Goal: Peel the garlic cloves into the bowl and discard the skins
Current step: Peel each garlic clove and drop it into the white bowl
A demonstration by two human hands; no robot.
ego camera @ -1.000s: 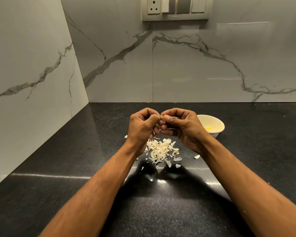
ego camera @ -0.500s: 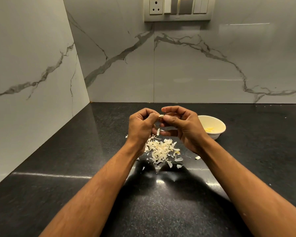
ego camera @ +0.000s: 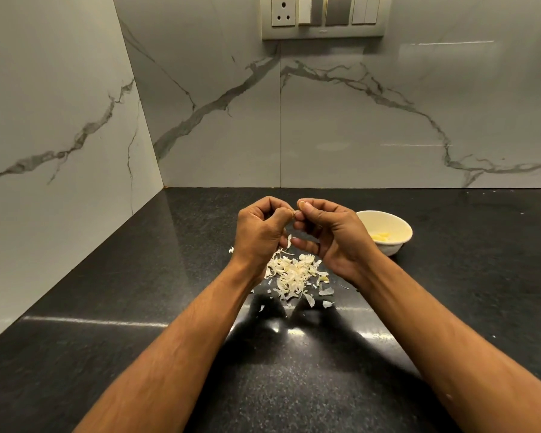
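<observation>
- Nearest: both forearms reach in over the black counter (ego camera: 75, 354), hands raised above it, not resting on it.
- Pile of skins (ego camera: 291, 275) lies on the counter right under the hands; a few loose flakes scattered just toward the camera. A skin strip (ego camera: 289, 242) hangs at the left hand's fingers, above the pile.
- Left hand (ego camera: 256, 232): fingers curled, thumb and forefinger pinching at the clove from the left.
- Right hand (ego camera: 331, 235): fingers curled, thumb and forefinger pinching the same clove from the right.
- Garlic clove (ego camera: 296, 214): only a sliver shows between the two sets of fingertips; how much skin is left on it cannot be told.
- Step in hand, by judgement: stripping the clove. To do it well, hold the clove steady with one hand and pull with the other, tearing skin away and down so it drops on the pile, not near the bowl.
- Grip lightly; a hard squeeze could shoot the clove out.
- Check it is bare before dropping it.
- Bowl (ego camera: 403, 242): just beyond and right of the right hand, peeled cloves (ego camera: 380, 236) inside. Short reach right for the drop.
- Far: marble wall, switch plate (ego camera: 325, 17).
</observation>
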